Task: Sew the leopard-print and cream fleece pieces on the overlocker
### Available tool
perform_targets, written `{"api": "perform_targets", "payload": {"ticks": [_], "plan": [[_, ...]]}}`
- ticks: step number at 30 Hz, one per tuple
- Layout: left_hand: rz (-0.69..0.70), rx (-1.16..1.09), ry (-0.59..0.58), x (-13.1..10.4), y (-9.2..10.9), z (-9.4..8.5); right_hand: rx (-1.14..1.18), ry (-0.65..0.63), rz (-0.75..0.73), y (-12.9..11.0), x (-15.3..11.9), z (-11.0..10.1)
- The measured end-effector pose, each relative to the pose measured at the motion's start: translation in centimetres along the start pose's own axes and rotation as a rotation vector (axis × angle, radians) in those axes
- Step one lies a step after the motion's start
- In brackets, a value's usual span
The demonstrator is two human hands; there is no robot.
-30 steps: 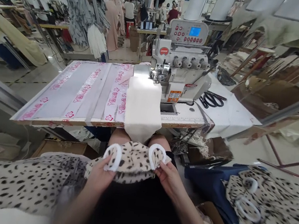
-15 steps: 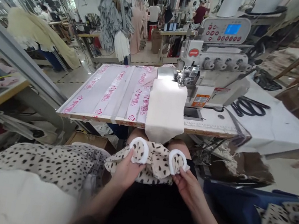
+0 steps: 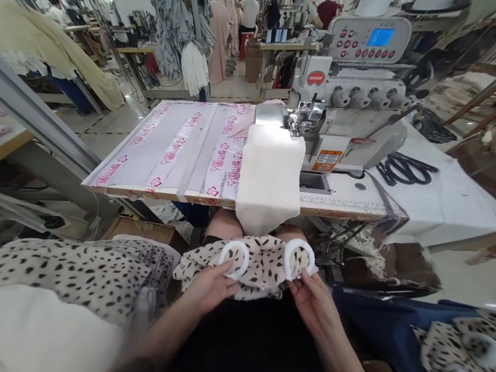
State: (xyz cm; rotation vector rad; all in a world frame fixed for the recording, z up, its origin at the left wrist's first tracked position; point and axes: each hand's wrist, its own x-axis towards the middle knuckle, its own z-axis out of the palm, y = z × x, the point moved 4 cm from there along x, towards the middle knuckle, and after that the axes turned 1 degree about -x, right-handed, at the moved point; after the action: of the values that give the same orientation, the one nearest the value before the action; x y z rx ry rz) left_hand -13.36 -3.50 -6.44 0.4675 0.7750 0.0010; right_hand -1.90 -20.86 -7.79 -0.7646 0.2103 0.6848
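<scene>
A spotted fleece piece [image 3: 262,260], beige with black flecks, lies across my lap and carries two rounded ear shapes edged in white. My left hand [image 3: 210,287] pinches it at the lower edge of the left white-edged ear. At the right ear's lower rim, my right hand [image 3: 312,294] grips the same piece between thumb and fingers. Just beyond, a cream fabric panel [image 3: 272,174] hangs over the table edge, its far end by the needle area of the sewing machine [image 3: 347,101].
Spotted fabric [image 3: 63,264] is heaped at my left with cream fabric [image 3: 21,332] over its front. More white-edged spotted pieces [image 3: 465,368] lie on blue cloth at my right. Black-handled scissors [image 3: 406,170] rest right of the machine. Other people [image 3: 327,10] are farther back.
The left ear has dropped slightly and sits lower, while the right ear is raised and tilted up. Both hands keep their hold. My view has shifted a little to the right.
</scene>
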Motion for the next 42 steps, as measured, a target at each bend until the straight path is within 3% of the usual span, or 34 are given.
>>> {"api": "perform_targets", "payload": {"ticks": [3, 11, 16, 42], "plan": [[-0.023, -0.071, 0.005, -0.3, 0.1, 0.0, 0.022, -0.009, -0.009, -0.2, 0.0, 0.2], [0.181, -0.112, 0.014, -0.3, 1.8, 0.1, 0.038, -0.043, -0.016, 0.4, 0.4, 0.0], [0.233, -0.119, 0.019, -0.4, 2.3, 0.5, 0.056, -0.077, -0.012, 0.3, 0.2, 0.2], [0.295, -0.008, 0.082, 0.6, 0.6, -0.5, 0.114, 0.004, 0.08, 0.8, 0.5, -1.3]]}}
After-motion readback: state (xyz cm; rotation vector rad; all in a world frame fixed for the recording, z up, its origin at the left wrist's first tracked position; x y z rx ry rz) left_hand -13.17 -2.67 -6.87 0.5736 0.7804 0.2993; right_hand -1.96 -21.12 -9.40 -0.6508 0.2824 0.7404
